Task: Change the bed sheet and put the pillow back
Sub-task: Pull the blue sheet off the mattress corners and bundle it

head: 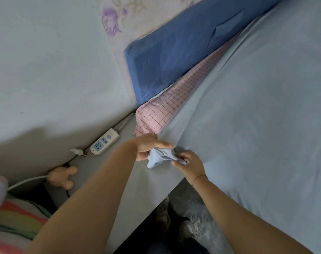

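Note:
A light grey-blue bed sheet (256, 116) covers the bed and fills the right side of the view. Its near corner (159, 158) is bunched up at the bed's corner. My left hand (148, 145) grips that bunched corner from the left, thumb on top. My right hand (187, 162) pinches the same cloth from the right. Under the sheet's edge a pink checked cover (163, 107) shows along the bed's head. A dark blue padded headboard (174, 57) leans against the wall behind it. No pillow is in view.
A grey bedside surface (119, 171) holds a white power strip (104, 142), a cable and a small pink toy (64, 177). A striped plush thing (15, 224) lies bottom left. The wall (46, 61) is close on the left. Dark floor (183, 226) shows below.

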Action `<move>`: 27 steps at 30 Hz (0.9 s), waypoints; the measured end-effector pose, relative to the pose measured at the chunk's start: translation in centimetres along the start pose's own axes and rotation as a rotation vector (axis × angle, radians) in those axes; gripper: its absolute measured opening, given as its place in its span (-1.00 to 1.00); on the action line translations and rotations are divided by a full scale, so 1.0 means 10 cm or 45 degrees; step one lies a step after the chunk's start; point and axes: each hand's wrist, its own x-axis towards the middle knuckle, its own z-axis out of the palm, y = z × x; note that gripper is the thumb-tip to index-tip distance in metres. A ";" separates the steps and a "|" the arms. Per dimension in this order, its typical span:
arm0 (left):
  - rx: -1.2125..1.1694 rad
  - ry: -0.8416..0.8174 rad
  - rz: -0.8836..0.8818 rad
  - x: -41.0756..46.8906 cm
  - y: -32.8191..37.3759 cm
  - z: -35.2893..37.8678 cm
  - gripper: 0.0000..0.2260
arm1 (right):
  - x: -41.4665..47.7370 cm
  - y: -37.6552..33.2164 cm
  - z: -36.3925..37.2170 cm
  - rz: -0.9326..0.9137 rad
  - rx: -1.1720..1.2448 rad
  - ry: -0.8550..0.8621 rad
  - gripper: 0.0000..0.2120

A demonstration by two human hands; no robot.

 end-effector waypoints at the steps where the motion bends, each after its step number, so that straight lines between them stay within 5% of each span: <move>1: -0.018 0.003 -0.001 -0.02 -0.01 0.03 -0.59 | 0.01 -0.01 -0.02 0.021 0.030 0.020 -0.84; 4: -0.150 0.106 0.076 -0.06 -0.05 0.07 -0.60 | -0.03 -0.05 -0.08 0.113 0.126 0.042 -0.80; 10: -0.388 0.240 0.371 -0.13 -0.39 0.10 -0.22 | -0.32 -0.12 -0.24 0.117 0.442 0.072 -0.67; 14: -0.281 0.057 0.320 -0.13 -0.57 0.46 -0.40 | -0.54 -0.20 -0.33 0.112 0.592 0.079 -0.71; 18: -0.149 0.304 0.205 0.01 -0.60 0.67 -0.59 | -0.72 -0.10 -0.33 0.249 0.753 0.207 -0.80; 23: -0.087 0.613 0.179 0.06 -0.59 0.58 -0.59 | -1.01 0.12 -0.13 0.538 0.963 0.285 -0.89; 27: -0.039 0.621 0.116 -0.09 -0.60 0.57 -0.65 | -1.12 0.22 0.06 0.989 1.410 0.199 -0.22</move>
